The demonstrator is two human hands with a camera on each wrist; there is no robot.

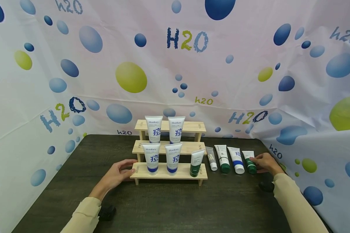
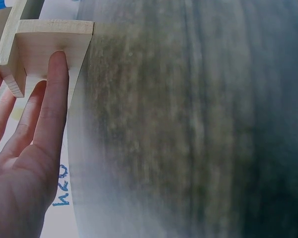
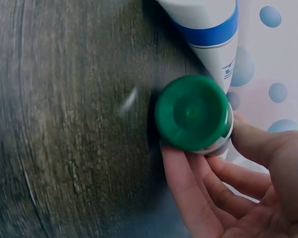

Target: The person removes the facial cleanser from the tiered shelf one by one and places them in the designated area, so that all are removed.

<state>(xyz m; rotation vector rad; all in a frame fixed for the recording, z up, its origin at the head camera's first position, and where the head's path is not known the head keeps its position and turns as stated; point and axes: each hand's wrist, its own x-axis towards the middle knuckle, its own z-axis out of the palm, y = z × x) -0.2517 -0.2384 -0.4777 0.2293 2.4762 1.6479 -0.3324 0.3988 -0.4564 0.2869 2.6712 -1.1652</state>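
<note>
My left hand [image 1: 116, 175] holds the left end of the lowest step of a small wooden display rack [image 1: 169, 175]. In the left wrist view its fingers reach along the end leg [image 2: 54, 37], with another digit at the board's edge. Far right, my right hand [image 1: 266, 162] grips a white tube with a green cap [image 1: 250, 163], thumb on one side and fingers on the other. The right wrist view looks straight at the round green cap [image 3: 191, 113]. Beside it lies a white tube with a blue band [image 1: 236, 158].
Two white-and-blue tubes stand on the middle step, and two more [image 1: 151, 157] on the lowest step beside a green-capped tube [image 1: 196, 163]. A grey tube [image 1: 211, 158] and a larger green-capped tube [image 1: 222, 158] lie right of the rack. A patterned curtain [image 1: 169, 74] borders the dark table [image 1: 175, 207].
</note>
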